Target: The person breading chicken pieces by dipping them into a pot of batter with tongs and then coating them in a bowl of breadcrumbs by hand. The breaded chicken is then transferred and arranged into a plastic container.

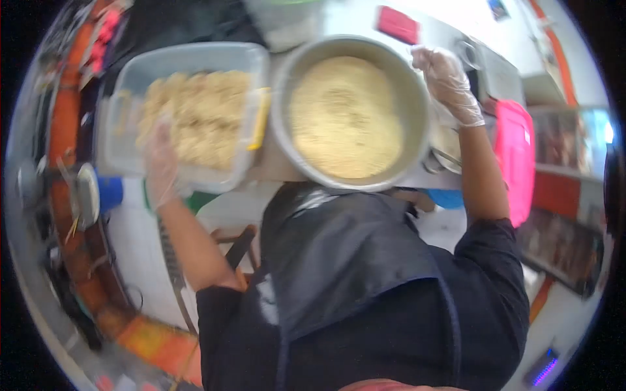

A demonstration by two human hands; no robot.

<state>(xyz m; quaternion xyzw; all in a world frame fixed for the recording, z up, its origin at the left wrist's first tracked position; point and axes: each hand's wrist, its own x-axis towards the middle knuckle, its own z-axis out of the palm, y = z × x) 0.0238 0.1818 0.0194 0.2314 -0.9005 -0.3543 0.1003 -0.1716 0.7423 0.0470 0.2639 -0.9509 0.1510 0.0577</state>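
Observation:
My left hand (161,159), in a clear plastic glove, reaches over the near left side of a translucent bin (182,55). Its blurred fingers look stretched out beside the pale yellowish lumps (212,124) in the bin. My right hand (445,81), also gloved, is raised at the right rim of a large round grey basin (282,124). Its fingers are curled together, and I cannot tell whether they hold anything. Loose pale yellow crumbly stuff (345,117) covers the inside of the basin.
A yellow clip handle (260,119) is on the bin's right side. Behind the basin lies a red packet (398,25), beside a whitish container (287,26). To the right stands a bright pink lid (515,163). A blue container (109,193) is at the left.

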